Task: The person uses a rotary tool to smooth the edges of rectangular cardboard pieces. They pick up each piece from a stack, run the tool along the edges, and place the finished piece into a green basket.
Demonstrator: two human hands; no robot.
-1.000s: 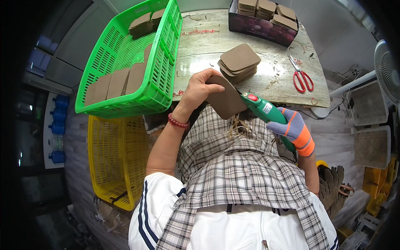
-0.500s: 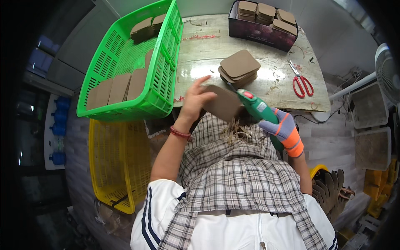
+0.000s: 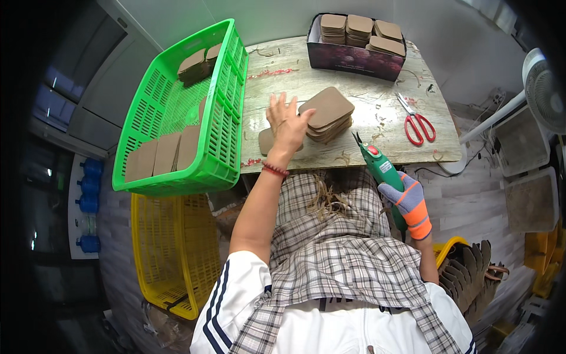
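Note:
My bare left hand [image 3: 288, 124] hovers over the table with its fingers spread and holds nothing. Under its wrist lies a single brown rounded-corner pad [image 3: 267, 141]. The thumb reaches close to a stack of similar pads [image 3: 328, 111]; whether it touches them I cannot tell. My gloved right hand [image 3: 405, 197] is wrapped round a green pair of electric scissors [image 3: 382, 167], whose dark blades point at the table's front edge. Thin brown trimmings [image 3: 328, 200] rest on the checked apron over my lap.
A green plastic crate [image 3: 221, 141] holding brown pads stands on the left. Behind is a dark box [image 3: 354, 62] with stacked pads. Red-handled scissors [image 3: 419, 128] lie to the right on the table [image 3: 365, 150]. A yellow crate [image 3: 186, 253] sits lower left; a fan [image 3: 543, 88] stands right.
The pad my left hand was holding at the blades now lies on the table left of the stack, and that hand has opened. The electric scissors have moved right, away from the stack.

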